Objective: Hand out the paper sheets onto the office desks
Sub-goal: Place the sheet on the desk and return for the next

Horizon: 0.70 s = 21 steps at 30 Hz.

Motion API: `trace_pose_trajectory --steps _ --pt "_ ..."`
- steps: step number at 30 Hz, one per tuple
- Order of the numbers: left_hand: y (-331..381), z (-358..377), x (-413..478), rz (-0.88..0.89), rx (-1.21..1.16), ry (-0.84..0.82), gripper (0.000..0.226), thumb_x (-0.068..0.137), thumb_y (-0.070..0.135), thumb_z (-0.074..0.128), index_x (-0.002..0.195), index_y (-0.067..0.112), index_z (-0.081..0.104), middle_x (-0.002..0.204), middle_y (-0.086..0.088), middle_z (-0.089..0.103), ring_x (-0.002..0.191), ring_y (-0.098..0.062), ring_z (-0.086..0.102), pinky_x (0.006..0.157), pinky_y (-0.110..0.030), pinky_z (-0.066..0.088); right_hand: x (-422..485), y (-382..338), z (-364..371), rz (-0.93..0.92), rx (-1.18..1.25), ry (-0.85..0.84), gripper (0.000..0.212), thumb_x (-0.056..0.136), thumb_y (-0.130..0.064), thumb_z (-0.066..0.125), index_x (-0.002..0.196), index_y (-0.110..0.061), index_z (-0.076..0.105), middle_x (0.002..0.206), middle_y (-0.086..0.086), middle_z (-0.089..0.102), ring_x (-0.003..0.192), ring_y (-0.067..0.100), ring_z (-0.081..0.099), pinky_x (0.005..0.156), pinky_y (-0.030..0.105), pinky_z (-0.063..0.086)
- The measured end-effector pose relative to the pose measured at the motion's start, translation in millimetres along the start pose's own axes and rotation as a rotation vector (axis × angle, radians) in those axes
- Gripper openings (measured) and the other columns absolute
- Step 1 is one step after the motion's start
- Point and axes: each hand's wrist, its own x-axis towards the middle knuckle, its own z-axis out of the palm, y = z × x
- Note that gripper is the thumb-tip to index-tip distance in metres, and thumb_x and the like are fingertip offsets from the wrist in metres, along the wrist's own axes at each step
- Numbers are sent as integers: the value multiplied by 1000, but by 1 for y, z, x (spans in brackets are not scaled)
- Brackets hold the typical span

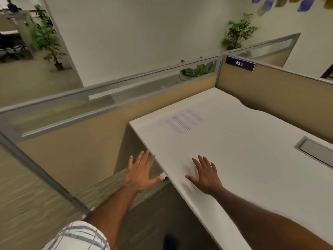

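A white paper sheet (183, 123) with printed text lies flat on the white office desk (252, 159), toward its far left part. My right hand (205, 173) hovers over or rests on the desk's near left area, fingers spread, holding nothing. Just off the desk's left edge, my left hand (142, 171) is also spread wide and empty, above the floor. Both hands are well short of the sheet.
Tan cubicle partitions (90, 141) with glass tops enclose the desk; one carries a blue sign reading 435 (239, 63). A grey cable hatch (315, 150) is set into the desk at right. Potted plants (237, 33) stand behind the partitions. Carpet lies at left.
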Motion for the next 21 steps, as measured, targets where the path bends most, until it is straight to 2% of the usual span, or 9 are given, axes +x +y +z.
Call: trace_pose_trajectory --steps 6,13,21 --pt "-35 -18 114 92 16 -45 105 72 93 17 155 31 1 163 -1 -12 150 -20 -13 117 -57 -8 91 -4 -12 76 57 28 89 83 -80 22 155 -30 9 165 0 -3 152 20 -6 122 46 -2" --pt "-54 -24 224 246 3 13 98 78 88 17 155 29 8 164 -2 -2 151 -22 -3 118 -55 -3 158 -9 -27 179 79 67 99 74 -85 10 155 -28 10 165 -1 -1 152 19 -6 122 45 -1" --pt "-68 -11 351 462 -10 -15 100 75 86 8 155 26 9 164 -3 5 151 -20 4 119 -52 2 217 -18 -25 422 133 127 101 73 -84 8 156 -26 10 165 1 -1 152 20 -5 122 46 0"
